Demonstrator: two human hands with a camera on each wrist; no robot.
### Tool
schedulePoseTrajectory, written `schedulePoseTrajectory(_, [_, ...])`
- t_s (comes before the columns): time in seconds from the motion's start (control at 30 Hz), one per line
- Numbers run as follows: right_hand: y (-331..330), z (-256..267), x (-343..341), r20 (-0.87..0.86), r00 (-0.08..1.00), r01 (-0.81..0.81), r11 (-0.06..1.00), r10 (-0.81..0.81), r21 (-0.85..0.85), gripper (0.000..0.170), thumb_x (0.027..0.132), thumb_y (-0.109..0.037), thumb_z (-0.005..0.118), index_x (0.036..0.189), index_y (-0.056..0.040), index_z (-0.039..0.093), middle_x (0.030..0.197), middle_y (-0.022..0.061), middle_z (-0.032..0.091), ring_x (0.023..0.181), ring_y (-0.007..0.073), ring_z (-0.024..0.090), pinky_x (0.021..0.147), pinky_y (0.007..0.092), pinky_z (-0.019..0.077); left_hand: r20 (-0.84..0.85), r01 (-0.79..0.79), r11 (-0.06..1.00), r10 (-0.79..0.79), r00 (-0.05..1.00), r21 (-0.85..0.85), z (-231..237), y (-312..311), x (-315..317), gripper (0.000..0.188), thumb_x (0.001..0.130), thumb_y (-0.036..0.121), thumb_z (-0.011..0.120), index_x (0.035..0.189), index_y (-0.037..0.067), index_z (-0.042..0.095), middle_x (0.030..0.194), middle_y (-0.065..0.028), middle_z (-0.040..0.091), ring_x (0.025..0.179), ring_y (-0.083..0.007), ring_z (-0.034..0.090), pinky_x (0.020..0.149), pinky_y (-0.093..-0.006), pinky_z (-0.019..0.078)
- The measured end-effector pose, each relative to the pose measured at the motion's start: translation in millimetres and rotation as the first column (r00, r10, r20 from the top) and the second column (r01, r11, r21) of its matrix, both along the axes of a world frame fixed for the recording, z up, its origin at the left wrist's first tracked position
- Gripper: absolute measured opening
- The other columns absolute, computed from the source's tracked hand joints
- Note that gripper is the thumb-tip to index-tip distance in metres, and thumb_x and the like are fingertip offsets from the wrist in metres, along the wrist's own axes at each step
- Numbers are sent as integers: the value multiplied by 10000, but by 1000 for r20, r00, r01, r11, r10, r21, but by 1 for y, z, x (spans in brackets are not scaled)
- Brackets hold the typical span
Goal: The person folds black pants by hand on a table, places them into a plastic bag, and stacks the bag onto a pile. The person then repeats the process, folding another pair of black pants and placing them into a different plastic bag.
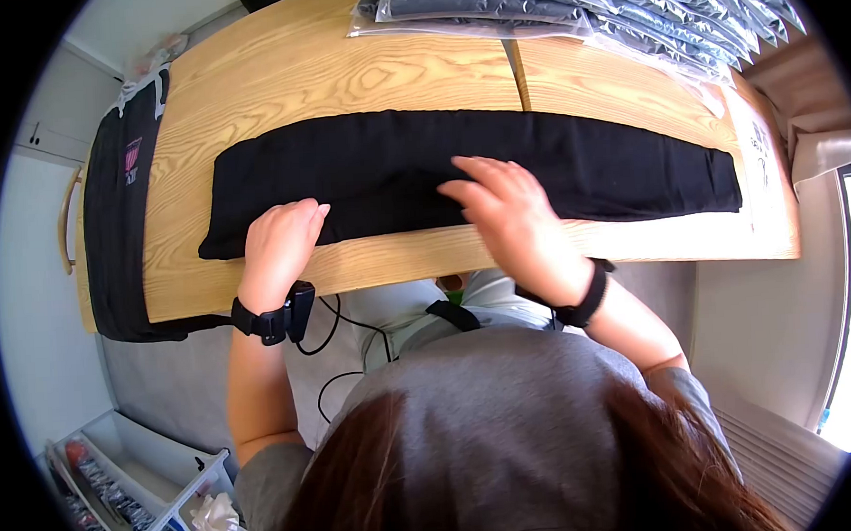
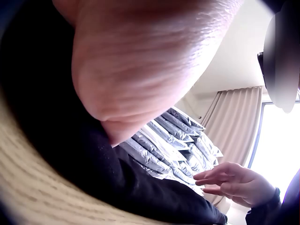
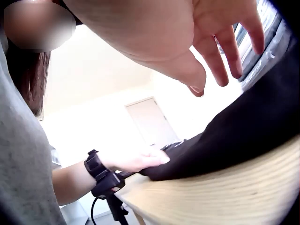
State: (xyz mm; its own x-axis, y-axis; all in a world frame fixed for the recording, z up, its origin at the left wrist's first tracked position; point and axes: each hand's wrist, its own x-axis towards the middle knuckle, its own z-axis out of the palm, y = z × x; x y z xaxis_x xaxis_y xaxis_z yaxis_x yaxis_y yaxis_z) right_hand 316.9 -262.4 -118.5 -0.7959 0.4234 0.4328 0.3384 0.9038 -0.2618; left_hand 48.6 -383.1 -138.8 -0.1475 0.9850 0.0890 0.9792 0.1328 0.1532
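Note:
A long black garment point(image 1: 383, 172), folded into a flat strip and tapering toward the right, lies across the wooden table. At its near edge on the left, my left hand point(image 1: 283, 238) grips the cloth with curled fingers; the thumb points right and the fingertips are hidden beneath the hand. Over the middle of the garment is my right hand point(image 1: 510, 210), its fingers loosely spread and holding nothing. The right wrist view shows this right hand point(image 3: 220, 33) raised above the black cloth point(image 3: 243, 126). Slight wrinkles show in the fabric below it.
Clear plastic bags point(image 1: 490, 11) of folded dark clothing are stacked at the table's back right. Another black item point(image 1: 124, 212) with a pink mark drapes over the left end. A seam point(image 1: 517, 76) splits the wooden tabletop point(image 1: 275, 73). A white bin point(image 1: 135, 458) stands lower left; cables point(image 1: 329, 336) hang by my left wrist.

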Motion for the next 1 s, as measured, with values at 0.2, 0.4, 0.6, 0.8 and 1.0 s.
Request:
schedulePoseTrajectory(0.2, [-13,-30,-43,83,958,275,961,-275,9,510,752,-254,700,1170,-53,486,832,71,566,794,238,581,762,367,495,38,-10,998,7,999,58,-3,-7,2,332,923,257,505,690,20,503,659,-163,536,687,-353,551,619,-451,432])
schedulePoseTrajectory(0.4, [3,-41,-39,216,939,273,962,-267,1,267,828,-310,646,757,-70,552,692,89,613,749,269,603,634,385,522,79,46,997,-50,996,57,-2,-10,0,370,939,272,482,692,-4,484,659,-183,520,664,-382,532,600,-448,423])
schedulePoseTrajectory(0.6, [7,-42,-33,164,966,212,976,-202,-49,255,849,-265,631,738,-61,523,645,118,591,693,292,601,620,406,499,201,134,980,-162,966,146,15,-37,-19,297,756,277,699,819,29,549,801,-103,562,818,-304,543,751,-397,427])
schedulePoseTrajectory(0.8, [9,-42,-30,152,972,196,977,-182,-88,233,866,-236,611,761,-47,524,647,139,578,690,316,592,628,424,496,319,-124,962,41,947,244,1,-106,-82,374,648,63,748,998,46,614,1176,-87,585,1140,-289,499,978,-390,381])
schedulePoseTrajectory(1.0, [19,-41,-24,95,980,191,968,-177,-161,244,905,-222,567,771,-24,514,638,189,574,650,371,588,581,446,493,573,-167,953,-9,820,254,-14,-104,-106,262,751,56,694,1003,22,628,1260,-117,571,1139,-241,530,984,-350,383])
